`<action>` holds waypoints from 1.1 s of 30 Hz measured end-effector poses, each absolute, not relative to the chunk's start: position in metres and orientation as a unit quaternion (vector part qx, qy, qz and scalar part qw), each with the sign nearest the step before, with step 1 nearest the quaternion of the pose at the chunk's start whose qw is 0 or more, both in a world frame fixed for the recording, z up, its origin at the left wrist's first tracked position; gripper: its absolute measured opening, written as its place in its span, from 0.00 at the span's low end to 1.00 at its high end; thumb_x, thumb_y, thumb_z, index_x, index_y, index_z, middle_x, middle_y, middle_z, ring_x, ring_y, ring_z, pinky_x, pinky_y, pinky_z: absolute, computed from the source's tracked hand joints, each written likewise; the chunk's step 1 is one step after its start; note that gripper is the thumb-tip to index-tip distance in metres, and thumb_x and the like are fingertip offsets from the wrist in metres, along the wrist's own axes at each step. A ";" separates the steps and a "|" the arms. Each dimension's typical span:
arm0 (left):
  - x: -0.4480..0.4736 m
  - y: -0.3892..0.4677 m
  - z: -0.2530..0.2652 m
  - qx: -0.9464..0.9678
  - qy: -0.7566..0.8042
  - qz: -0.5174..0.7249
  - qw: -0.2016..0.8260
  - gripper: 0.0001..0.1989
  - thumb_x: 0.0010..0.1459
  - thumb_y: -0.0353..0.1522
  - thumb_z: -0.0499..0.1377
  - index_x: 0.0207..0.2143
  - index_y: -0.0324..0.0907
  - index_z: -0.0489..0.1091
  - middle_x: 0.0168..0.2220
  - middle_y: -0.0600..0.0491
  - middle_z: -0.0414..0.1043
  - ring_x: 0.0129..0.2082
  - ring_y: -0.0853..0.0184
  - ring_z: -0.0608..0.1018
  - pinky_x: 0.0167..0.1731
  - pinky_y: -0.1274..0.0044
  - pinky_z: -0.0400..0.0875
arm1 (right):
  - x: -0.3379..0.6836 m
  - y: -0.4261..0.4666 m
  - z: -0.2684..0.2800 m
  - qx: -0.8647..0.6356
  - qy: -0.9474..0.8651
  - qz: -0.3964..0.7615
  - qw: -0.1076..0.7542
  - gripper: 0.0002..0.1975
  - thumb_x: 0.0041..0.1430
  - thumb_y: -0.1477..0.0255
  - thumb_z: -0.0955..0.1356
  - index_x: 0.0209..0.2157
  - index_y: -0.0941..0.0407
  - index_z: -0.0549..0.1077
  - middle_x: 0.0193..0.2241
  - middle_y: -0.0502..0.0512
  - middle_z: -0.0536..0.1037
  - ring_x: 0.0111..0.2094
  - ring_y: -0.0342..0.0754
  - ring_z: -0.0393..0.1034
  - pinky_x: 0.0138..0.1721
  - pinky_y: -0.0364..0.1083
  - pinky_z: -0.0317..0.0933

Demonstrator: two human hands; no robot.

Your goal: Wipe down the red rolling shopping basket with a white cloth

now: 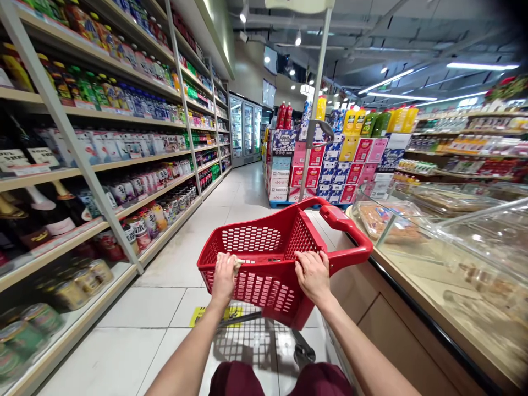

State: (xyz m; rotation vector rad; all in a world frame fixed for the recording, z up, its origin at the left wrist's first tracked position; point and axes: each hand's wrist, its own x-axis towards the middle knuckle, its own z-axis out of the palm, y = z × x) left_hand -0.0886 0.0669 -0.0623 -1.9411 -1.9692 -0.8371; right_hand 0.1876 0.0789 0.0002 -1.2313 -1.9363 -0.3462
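Observation:
In front of me stands a red plastic shopping cart (264, 286) with a perforated basket, turned sideways so its handle (350, 231) points right. My left hand (225, 275) is closed over the near rim toward the basket's left end, with a crumpled pale cloth (236, 265) pressed under its fingers. On the same rim, further right near the handle end, my right hand (313, 275) is closed, fingers curled over the edge and thumb side hidden. From above, the basket's visible inside holds no goods.
Drink shelves (157, 148) line the left side. Stacked cartons and bottles (330, 165) stand ahead beside a pole (317, 82). A glass-topped counter (412, 264) with packaged food is close on the right. Glass-door fridges (247, 129) are at the back. A yellow floor sticker (202, 315) lies below.

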 end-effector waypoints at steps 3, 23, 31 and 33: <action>-0.052 0.072 -0.061 -0.720 -0.624 -0.282 0.113 0.21 0.58 0.26 0.41 0.53 0.37 0.59 0.57 0.45 0.58 0.61 0.62 0.50 0.58 0.62 0.53 | 0.187 0.075 -0.003 -0.482 -0.762 -0.142 0.409 0.13 0.59 0.72 0.59 0.39 0.53 0.73 0.37 0.54 0.76 0.43 0.50 0.64 0.54 0.53 0.39; -0.099 0.050 -0.069 -0.709 -0.621 -0.314 0.109 0.23 0.57 0.26 0.41 0.55 0.42 0.56 0.56 0.48 0.60 0.61 0.63 0.52 0.58 0.60 0.52 | 0.221 0.075 0.003 -0.468 -0.755 -0.122 0.442 0.11 0.53 0.71 0.61 0.27 0.53 0.74 0.28 0.50 0.75 0.34 0.46 0.66 0.48 0.49 0.44; -0.031 0.065 -0.056 -0.784 -0.547 -0.283 0.077 0.22 0.58 0.27 0.42 0.55 0.40 0.56 0.56 0.47 0.59 0.60 0.66 0.55 0.58 0.64 0.54 | 0.216 0.076 0.004 -0.463 -0.763 -0.108 0.438 0.11 0.54 0.71 0.60 0.30 0.54 0.75 0.30 0.51 0.76 0.36 0.47 0.66 0.49 0.50 0.44; -0.030 0.066 -0.054 -0.789 -0.542 -0.278 0.079 0.22 0.58 0.27 0.42 0.55 0.41 0.56 0.56 0.48 0.59 0.60 0.66 0.55 0.58 0.64 0.54 | 0.218 0.077 0.004 -0.455 -0.773 -0.106 0.429 0.12 0.55 0.71 0.60 0.32 0.54 0.75 0.32 0.51 0.77 0.37 0.47 0.66 0.49 0.49 0.44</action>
